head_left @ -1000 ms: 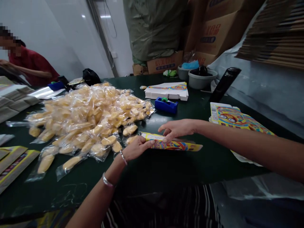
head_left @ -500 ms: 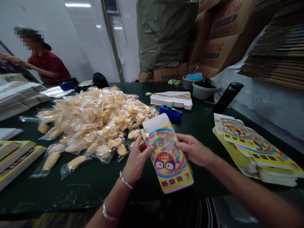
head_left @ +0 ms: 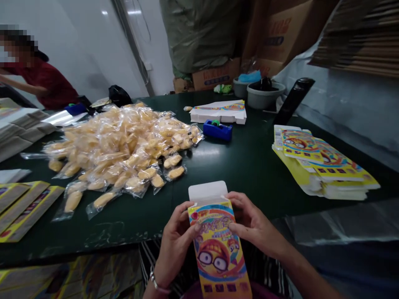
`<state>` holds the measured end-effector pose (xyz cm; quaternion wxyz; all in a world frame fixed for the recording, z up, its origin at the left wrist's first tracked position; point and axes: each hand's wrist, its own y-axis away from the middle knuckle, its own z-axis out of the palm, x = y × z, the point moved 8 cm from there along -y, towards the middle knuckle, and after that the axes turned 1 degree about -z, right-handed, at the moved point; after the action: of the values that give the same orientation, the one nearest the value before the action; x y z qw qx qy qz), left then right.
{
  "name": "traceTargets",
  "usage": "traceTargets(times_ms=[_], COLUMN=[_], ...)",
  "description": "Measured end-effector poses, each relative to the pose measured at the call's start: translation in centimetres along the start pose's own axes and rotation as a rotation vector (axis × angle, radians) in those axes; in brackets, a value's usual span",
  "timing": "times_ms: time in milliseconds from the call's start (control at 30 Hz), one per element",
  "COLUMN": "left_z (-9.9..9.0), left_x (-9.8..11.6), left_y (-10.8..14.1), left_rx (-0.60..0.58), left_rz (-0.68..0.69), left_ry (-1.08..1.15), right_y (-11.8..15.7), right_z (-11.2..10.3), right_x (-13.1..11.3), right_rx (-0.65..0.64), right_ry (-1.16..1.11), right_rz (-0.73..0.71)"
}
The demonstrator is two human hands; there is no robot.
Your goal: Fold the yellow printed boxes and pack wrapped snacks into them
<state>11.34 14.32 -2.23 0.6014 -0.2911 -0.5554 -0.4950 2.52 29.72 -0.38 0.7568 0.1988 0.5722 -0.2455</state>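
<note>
Sitting between left grip, right grip – carton, held near flap.

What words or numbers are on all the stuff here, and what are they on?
I can't read any for certain.
Yellow box between the left hand and right hand: fancy purple lettering, too blurred.
Yellow stack at right: print too small.
Upper brown carton: red characters, blurred.
Lower brown carton: red characters, blurred.
</note>
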Motion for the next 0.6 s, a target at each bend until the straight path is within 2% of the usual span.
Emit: traceTargets(times_ms=[133,233,300,400,467,600], left_z=[-1.2,-2.2,-2.2,-1.8,-1.5,-1.2], left_x=[-2.0,-1.4,-0.6,0.1,0.3,-0.1], left_y=[2.1,2.7,2.7,2.4,2.4,2.2], left_rx=[0.113,0.199,0.183,0.131,0.136,0.161], left_rz=[-0.033,0.043,0.092,0.104,0.094,0.008], left_ry=[-0.134,-0.344,-0.416,-0.42,-0.396,-0.195], right_y=[1.8,2.1,2.0,1.7,1.6,1.8], right_z=[0.7,0.0,-0.3,-0.7,-1.1,-1.9], right_x=[0.9,0.8,0.7,0.6,0.6,1.1], right_rx=[0.058,0.196,0.263,0.297,0.313,0.298], right_ry=[0.063,0.197,0.245,0.269,0.281,0.129], right_rz=[0.049,-0.009,-0.052,-0.072,-0.055,0.031])
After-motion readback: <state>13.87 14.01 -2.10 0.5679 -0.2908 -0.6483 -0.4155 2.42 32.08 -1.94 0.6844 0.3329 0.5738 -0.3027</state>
